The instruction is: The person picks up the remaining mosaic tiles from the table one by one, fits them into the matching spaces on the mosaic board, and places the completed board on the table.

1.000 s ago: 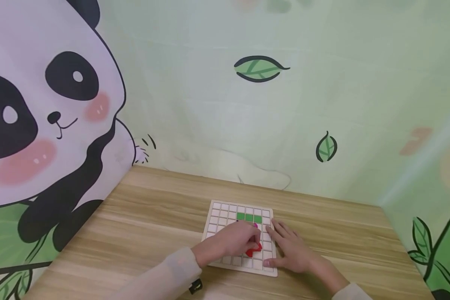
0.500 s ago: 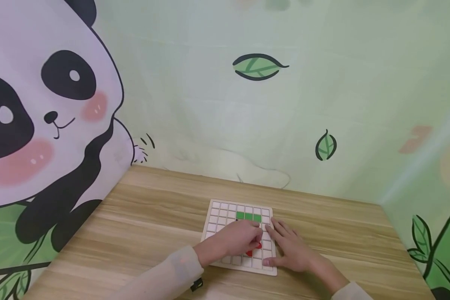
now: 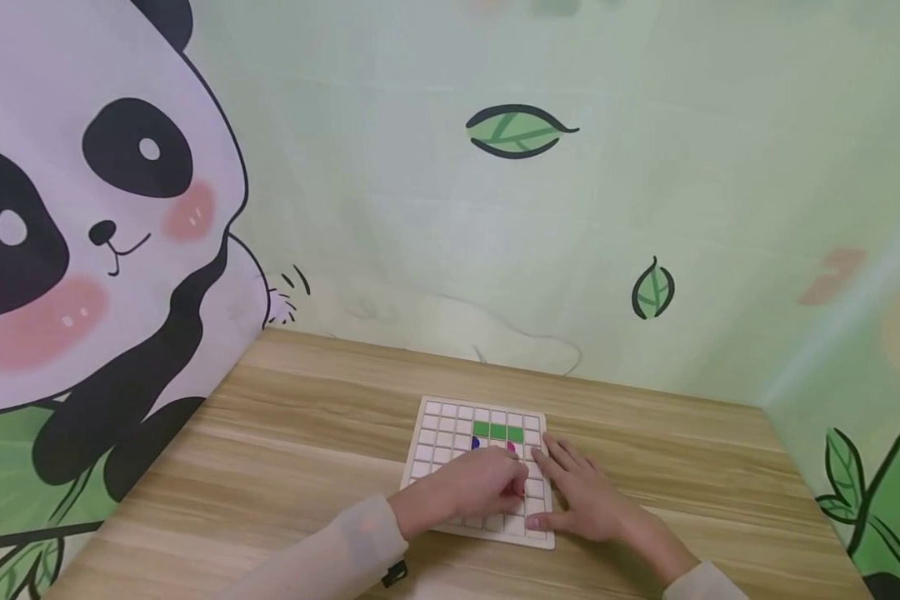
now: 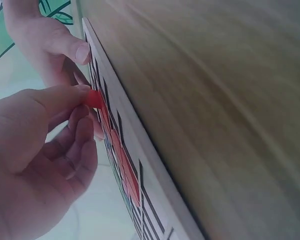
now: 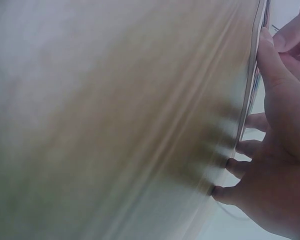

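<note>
A white gridded board (image 3: 444, 426) lies on the wooden table. My left hand (image 3: 483, 477) reaches across it from the left with curled fingers. In the left wrist view, its thumb and fingers pinch a small red piece (image 4: 93, 98) right at the grid. More red (image 4: 126, 167) shows on the board beyond that, in line with the pinched piece. With its fingers spread, my right hand (image 3: 583, 497) rests along the board's right edge, thumb near the front corner. Green squares (image 3: 498, 431) form a row near the back; a blue spot (image 3: 476, 442) and a magenta spot (image 3: 511, 447) peek out past my left hand.
The wooden table (image 3: 330, 375) extends on both sides of the board. Behind it stands a wall covering (image 3: 390, 208) printed with a panda and leaves. A small black object (image 3: 394, 573) shows beside my left sleeve (image 3: 360, 537).
My left hand has shifted slightly right, and its fingers now cover most of the red seen earlier in the head view. The blue and magenta spots show more. My right hand stays put.
</note>
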Motion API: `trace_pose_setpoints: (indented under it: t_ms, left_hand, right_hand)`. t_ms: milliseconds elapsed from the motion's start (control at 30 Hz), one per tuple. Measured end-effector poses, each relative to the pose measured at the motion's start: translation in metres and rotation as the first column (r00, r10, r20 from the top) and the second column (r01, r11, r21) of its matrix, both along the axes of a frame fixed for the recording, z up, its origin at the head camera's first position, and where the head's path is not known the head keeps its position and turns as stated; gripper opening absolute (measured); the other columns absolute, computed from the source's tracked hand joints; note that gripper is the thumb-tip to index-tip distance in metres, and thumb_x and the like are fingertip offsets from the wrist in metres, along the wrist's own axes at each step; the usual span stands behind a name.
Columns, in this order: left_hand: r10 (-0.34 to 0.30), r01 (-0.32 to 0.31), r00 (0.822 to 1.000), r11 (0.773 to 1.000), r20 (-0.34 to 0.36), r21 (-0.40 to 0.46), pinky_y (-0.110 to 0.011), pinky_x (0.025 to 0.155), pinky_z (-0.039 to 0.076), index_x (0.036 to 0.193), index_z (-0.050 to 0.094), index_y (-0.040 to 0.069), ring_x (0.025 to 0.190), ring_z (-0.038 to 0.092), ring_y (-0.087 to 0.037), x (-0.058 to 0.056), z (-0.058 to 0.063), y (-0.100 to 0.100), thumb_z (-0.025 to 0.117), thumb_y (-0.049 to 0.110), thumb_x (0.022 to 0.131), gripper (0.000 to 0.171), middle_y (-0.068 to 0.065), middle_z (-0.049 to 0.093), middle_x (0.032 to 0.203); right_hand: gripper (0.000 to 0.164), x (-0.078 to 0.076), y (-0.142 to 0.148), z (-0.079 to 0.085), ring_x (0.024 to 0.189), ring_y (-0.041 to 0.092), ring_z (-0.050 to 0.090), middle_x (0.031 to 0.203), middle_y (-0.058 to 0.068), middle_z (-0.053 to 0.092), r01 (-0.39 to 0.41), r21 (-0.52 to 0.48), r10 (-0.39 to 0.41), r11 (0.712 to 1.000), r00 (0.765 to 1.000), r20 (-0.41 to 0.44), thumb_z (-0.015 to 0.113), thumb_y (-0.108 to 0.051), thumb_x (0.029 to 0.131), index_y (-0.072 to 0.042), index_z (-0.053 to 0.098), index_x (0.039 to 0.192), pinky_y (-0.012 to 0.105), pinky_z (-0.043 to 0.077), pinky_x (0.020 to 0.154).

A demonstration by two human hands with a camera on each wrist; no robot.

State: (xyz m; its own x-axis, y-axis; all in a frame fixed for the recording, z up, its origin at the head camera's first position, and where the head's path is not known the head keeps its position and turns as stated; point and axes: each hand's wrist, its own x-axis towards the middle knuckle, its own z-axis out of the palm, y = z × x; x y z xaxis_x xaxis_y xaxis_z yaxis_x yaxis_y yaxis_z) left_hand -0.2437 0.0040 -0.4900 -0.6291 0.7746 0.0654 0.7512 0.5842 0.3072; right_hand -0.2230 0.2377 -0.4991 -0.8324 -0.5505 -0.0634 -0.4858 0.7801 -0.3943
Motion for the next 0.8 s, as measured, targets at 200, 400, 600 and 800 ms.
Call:
trace_pose_setpoints:
  t_ms: [200, 400, 600, 800]
  left_hand:
    - [0.071, -0.073, 0.988, 0.997, 0.134, 0.015, -0.014, 0.066, 0.048, 0.093, 0.072, 0.018, 0.069, 0.056, 0.002, 0.0000, 0.0022, 0.0006, 0.082, 0.023, 0.096, 0.011, 0.014, 0.063, 0.079]
    - [0.068, -0.073, 0.979, 0.997, 0.192, 0.019, -0.015, 0.066, 0.049, 0.094, 0.072, 0.018, 0.070, 0.057, 0.001, 0.0023, 0.0053, -0.0016, 0.084, 0.023, 0.093, 0.013, 0.015, 0.062, 0.078]
    - [0.031, -0.037, 0.991, 0.999, 0.134, 0.037, -0.014, 0.068, 0.047, 0.094, 0.071, 0.020, 0.073, 0.055, 0.002, 0.0025, 0.0062, -0.0022, 0.081, 0.027, 0.097, 0.012, 0.016, 0.060, 0.082]
    - [0.012, -0.016, 0.994, 0.999, 0.109, 0.030, -0.013, 0.069, 0.046, 0.093, 0.071, 0.022, 0.075, 0.053, 0.003, 0.0065, 0.0076, -0.0027, 0.079, 0.029, 0.098, 0.011, 0.017, 0.058, 0.083]
  right_hand:
    - [0.107, 0.0001, 0.0002, 0.0019, 0.159, 0.049, 0.011, 0.174, 0.022, 0.015, 0.001, 0.002, -0.001, 1.000, 1.000, -0.006, 0.073, -0.069, 0.089, -0.004, 0.034, 0.164, 0.079, 0.017, 0.117]
    - [0.107, -0.0001, 0.0002, 0.0012, 0.159, 0.049, 0.011, 0.174, 0.023, 0.015, -0.002, 0.007, 0.002, 1.000, 1.000, -0.002, 0.072, -0.069, 0.089, -0.004, 0.033, 0.164, 0.079, 0.016, 0.117]
    - [0.106, -0.0008, 0.0007, 0.0000, 0.159, 0.048, 0.011, 0.174, 0.022, 0.015, -0.002, 0.006, 0.002, 1.000, 1.000, -0.009, 0.072, -0.069, 0.090, -0.004, 0.033, 0.165, 0.079, 0.017, 0.117]
    - [0.107, -0.0001, 0.0007, 0.0006, 0.159, 0.048, 0.011, 0.174, 0.022, 0.015, 0.001, 0.007, -0.001, 1.000, 1.000, -0.002, 0.073, -0.068, 0.089, -0.004, 0.034, 0.164, 0.080, 0.016, 0.116]
